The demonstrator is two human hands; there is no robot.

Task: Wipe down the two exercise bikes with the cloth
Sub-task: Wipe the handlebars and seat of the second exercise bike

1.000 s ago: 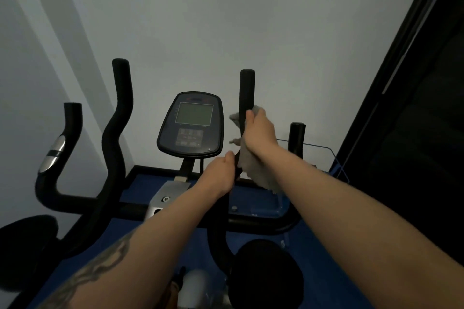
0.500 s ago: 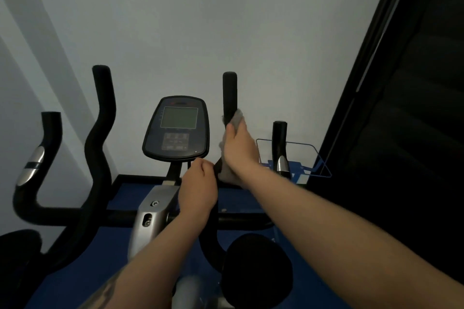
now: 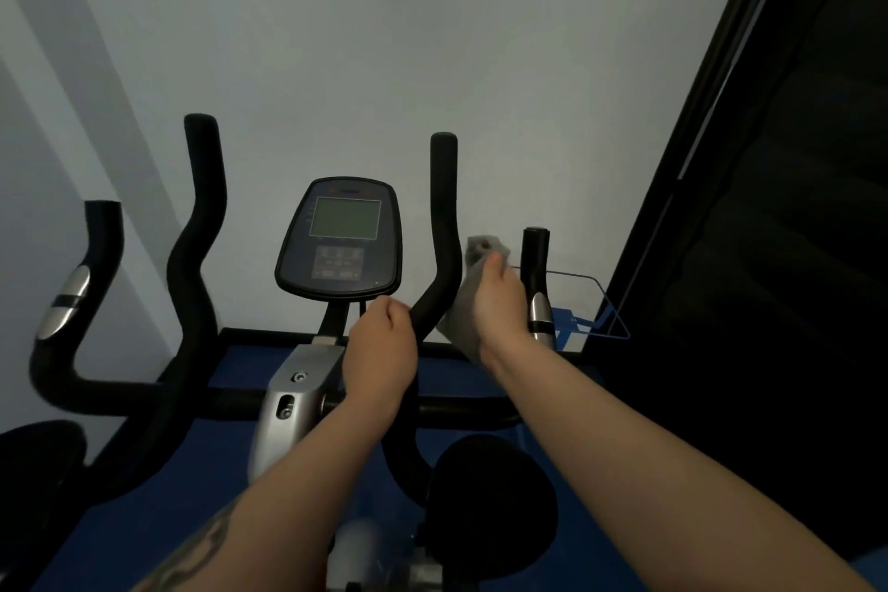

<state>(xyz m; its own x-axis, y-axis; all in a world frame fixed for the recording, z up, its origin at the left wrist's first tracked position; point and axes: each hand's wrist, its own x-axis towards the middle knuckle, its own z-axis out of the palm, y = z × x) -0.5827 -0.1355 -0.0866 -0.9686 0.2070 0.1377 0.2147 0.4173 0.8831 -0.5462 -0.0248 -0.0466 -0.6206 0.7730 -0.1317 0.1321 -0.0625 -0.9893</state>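
While my left hand (image 3: 379, 351) grips the lower bend of the handlebar (image 3: 444, 226), my right hand (image 3: 497, 303), clutching the grey cloth (image 3: 468, 303), should wrap the grip and rub firmly.

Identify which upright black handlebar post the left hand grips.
The tall curved post right of the console; the left hand grips its lower bend, the others stand untouched.

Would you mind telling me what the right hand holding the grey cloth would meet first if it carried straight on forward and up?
Probably the short black handlebar post just past the right hand and grey cloth, though depth is unclear.
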